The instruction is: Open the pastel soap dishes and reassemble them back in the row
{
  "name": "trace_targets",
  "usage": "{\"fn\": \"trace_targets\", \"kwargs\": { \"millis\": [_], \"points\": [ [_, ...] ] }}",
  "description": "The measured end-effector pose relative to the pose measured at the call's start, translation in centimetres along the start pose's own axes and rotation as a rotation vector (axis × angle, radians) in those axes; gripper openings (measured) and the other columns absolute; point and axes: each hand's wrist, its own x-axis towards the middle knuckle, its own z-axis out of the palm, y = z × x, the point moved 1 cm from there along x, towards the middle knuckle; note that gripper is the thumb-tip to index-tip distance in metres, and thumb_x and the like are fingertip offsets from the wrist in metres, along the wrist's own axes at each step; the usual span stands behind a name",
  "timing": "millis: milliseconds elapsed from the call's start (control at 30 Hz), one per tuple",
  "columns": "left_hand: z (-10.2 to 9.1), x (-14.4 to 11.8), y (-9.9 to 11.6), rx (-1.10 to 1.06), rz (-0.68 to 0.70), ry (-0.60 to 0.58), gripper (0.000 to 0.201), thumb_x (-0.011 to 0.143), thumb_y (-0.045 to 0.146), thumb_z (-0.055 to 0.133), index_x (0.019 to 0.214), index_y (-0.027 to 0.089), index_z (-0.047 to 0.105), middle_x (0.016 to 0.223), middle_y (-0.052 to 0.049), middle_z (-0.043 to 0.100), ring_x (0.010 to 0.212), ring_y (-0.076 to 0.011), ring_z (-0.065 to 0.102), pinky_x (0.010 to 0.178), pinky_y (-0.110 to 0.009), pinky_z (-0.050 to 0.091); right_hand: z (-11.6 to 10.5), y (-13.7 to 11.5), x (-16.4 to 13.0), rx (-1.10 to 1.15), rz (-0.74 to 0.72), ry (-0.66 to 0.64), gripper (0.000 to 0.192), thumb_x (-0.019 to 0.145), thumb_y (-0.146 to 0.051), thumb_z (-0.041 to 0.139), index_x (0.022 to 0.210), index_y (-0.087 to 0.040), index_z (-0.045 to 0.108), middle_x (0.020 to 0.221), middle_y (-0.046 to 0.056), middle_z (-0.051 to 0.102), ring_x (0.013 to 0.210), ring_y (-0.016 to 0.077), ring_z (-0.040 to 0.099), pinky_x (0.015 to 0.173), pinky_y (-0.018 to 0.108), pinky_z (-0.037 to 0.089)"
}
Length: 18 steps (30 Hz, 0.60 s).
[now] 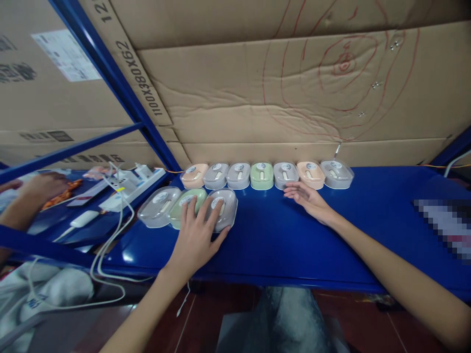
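Observation:
My left hand (196, 230) lies with spread fingers over the front row of small lidded plastic boxes. Its fingertips touch the green box (198, 196) and the rightmost grey box (230, 208), and the thumb rests by that grey box's near edge. Left of these sits another grey box (147, 208). My right hand (307, 198) is open and holds nothing, its fingers stretched leftward just in front of a grey box (281, 171) in the back row. That row also has a green box (261, 181), peach boxes (309, 181) and more grey ones, all with clear lids and round stickers.
The boxes stand on a blue metal table (279, 245) backed by a cardboard sheet (228, 73) with red rings. At left, past a blue frame post, are a power strip (132, 184), white cables (121, 206) and another person's hand (46, 186). A pixelated object (445, 225) lies right.

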Motion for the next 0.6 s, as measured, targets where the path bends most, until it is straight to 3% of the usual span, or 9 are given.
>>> {"fn": "trace_targets", "kwargs": {
  "millis": [433,600],
  "points": [
    [0.4,-0.05,-0.31,0.012,-0.054,-0.001,0.065,0.106,0.046,0.059,0.165,0.027,0.041,0.162,-0.02,0.052,0.157,-0.0532,0.037,0.124,-0.077,0.033,0.08,-0.23,0.03,-0.012,0.004,-0.007,0.062,0.089,-0.072,0.078,0.128,-0.025,0.068,0.129,0.013,0.074,0.121,0.0286,0.073,0.118,0.058,0.055],
    [0.46,0.02,-0.3,-0.011,-0.065,-0.002,0.065,0.107,0.046,0.057,0.165,0.022,0.041,0.162,-0.022,0.052,0.157,-0.0535,0.036,0.125,-0.076,0.031,0.09,-0.23,0.04,-0.017,-0.003,-0.013,0.062,0.088,-0.073,0.078,0.127,-0.026,0.068,0.128,0.013,0.075,0.121,0.0284,0.073,0.118,0.058,0.054]
  ]
}}
